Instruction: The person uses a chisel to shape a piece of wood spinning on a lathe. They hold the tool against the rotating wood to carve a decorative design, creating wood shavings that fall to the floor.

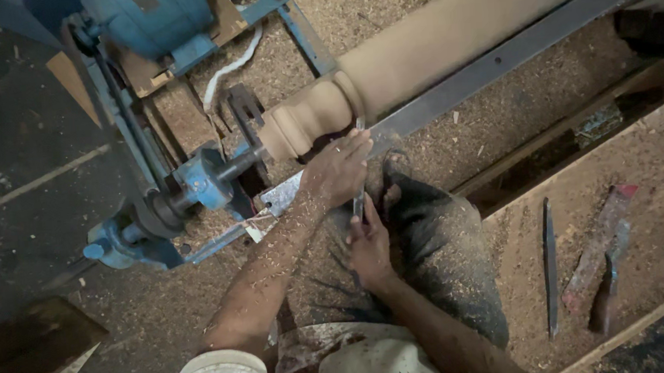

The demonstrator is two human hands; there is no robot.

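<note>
A long pale wooden piece (453, 30) is mounted on a blue lathe (191, 181), its near end shaped into rounded beads (304, 118). A grey metal tool rest bar (510, 53) runs along in front of it. My left hand (336, 169) lies on the bar close to the beads and presses down on a slim metal chisel (359, 202). My right hand (369, 246) grips the chisel's lower end. The chisel's tip meets the wood just right of the beads. Both forearms are dusted with shavings.
Sawdust covers the floor. Loose long metal turning tools (549, 265) and a reddish-tipped tool (601, 245) lie on a wooden board at the right. A blue motor housing (157, 19) sits at the upper left. A dark wooden block (24, 352) lies at the lower left.
</note>
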